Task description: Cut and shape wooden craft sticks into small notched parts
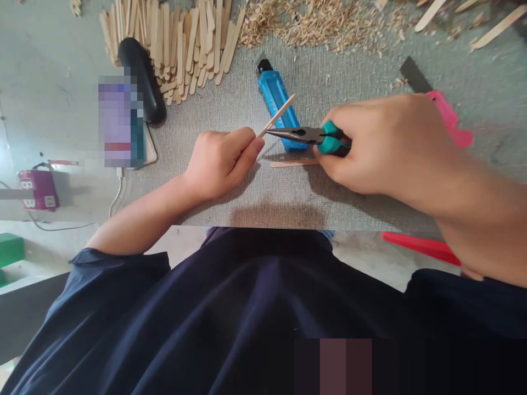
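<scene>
My left hand is closed in a pinch on a thin wooden stick that points up and to the right. My right hand is wrapped round the teal handles of needle-nose pliers. The plier tips touch the stick just beside my left fingertips. Under the pliers lies a blue utility knife. Another flat wooden stick lies on the grey mat below the pliers.
A pile of wooden sticks lies at the back, next to a black rounded object. Wood shavings are scattered at the back. A pink tool sits behind my right hand. A red object lies at the table's near edge.
</scene>
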`<control>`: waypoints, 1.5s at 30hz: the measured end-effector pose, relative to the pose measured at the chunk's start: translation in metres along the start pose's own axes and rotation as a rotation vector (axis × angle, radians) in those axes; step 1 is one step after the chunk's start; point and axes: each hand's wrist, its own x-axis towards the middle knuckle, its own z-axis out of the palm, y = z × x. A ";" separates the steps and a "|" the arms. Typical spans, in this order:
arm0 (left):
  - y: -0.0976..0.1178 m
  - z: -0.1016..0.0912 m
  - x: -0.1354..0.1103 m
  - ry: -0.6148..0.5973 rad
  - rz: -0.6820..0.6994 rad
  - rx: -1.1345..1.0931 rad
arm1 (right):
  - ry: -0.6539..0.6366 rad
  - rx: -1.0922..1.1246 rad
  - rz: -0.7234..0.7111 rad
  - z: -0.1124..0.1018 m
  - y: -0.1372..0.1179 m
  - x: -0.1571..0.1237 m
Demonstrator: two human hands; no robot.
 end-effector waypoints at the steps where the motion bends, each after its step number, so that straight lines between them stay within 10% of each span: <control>1: 0.000 -0.001 0.001 -0.002 0.041 -0.021 | -0.037 0.058 -0.009 -0.003 0.001 0.000; 8: 0.002 -0.004 0.003 0.024 0.180 -0.128 | -0.217 0.330 0.021 -0.016 0.003 0.002; 16: 0.004 0.004 -0.002 0.208 0.079 -0.096 | 0.055 0.218 -0.116 0.005 0.018 0.001; 24: -0.008 0.004 0.009 0.387 0.507 0.112 | 0.203 0.086 -0.272 0.006 0.026 -0.003; 45: -0.014 -0.007 0.005 0.270 0.578 0.301 | 0.165 -0.365 -0.327 -0.010 0.025 -0.022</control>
